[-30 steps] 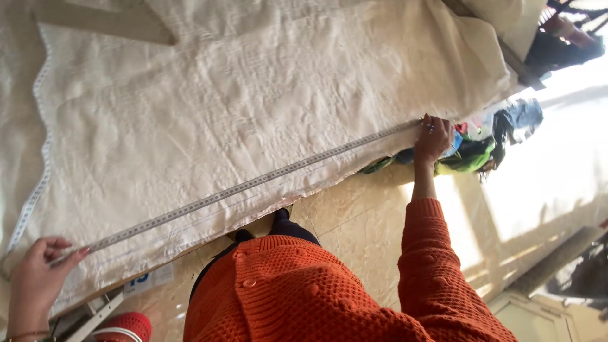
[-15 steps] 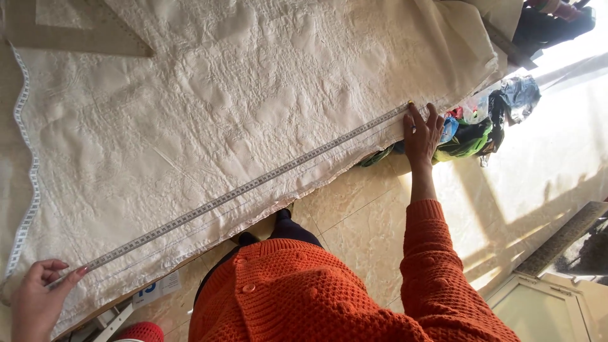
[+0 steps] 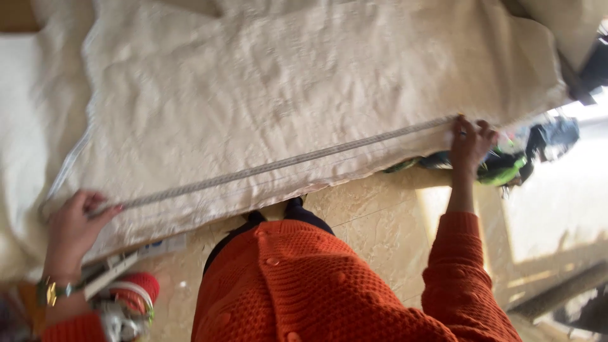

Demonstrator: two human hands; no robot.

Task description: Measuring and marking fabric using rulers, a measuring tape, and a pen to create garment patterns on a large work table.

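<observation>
A wide cream embossed cloth (image 3: 304,82) lies spread over a table. A measuring tape (image 3: 278,166) is stretched taut along its near edge. My left hand (image 3: 75,225) pinches the tape's left end down on the cloth near the lace-trimmed corner. My right hand (image 3: 470,144) presses the tape's right end against the cloth at its right edge. Both arms are in orange knitted sleeves.
A marbled tan floor (image 3: 380,215) shows below the table edge. A heap of green and dark clothes (image 3: 519,158) lies under the cloth's right corner. A red-and-white round object (image 3: 130,297) and a white strip sit at lower left.
The view has shifted right and down. My left hand now sits fully in view on the tape's end. The tape stays stretched between both hands.
</observation>
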